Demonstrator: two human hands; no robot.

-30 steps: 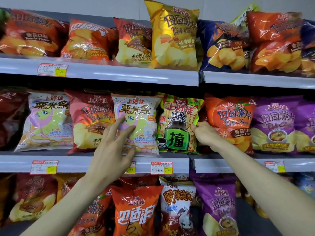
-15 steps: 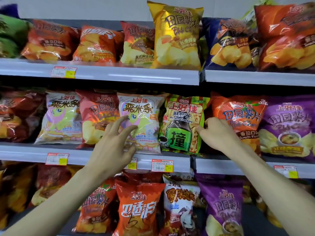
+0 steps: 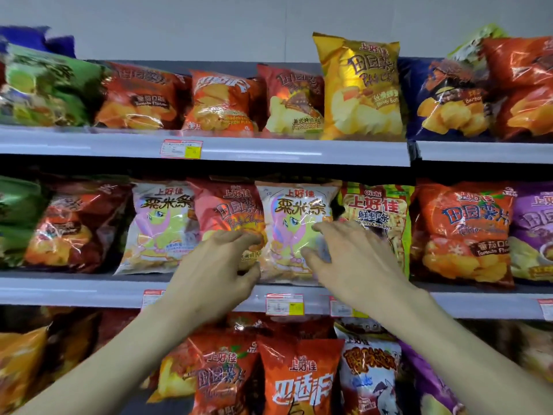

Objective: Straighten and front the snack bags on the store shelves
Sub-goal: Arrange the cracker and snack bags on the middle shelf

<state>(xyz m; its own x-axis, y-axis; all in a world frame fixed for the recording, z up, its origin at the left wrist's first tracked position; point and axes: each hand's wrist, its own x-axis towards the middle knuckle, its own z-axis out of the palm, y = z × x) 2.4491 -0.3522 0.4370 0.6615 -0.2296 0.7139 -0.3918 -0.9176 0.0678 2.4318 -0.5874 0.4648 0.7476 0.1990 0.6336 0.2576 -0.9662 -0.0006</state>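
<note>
— Closest to us, both hands are at the middle shelf (image 3: 89, 290). The left hand (image 3: 218, 265) has its fingers curled at the left edge of the pale corn-stick bag (image 3: 294, 223); the right hand (image 3: 350, 253) lies spread on its lower right front, gripping nothing that I can see.

— How would it handle?

— Light and puffed with air, I'd guess; slick crinkly film, brittle contents. Better taken by the side seams than squeezed in the middle.

— Which way does it face?

— Upright, long axis vertical, print toward us, between the red chip bag (image 3: 230, 211) and the prawn cracker bag (image 3: 380, 214). Beyond, the yellow bag (image 3: 362, 88) stands tall on the top shelf (image 3: 269, 151).
</note>
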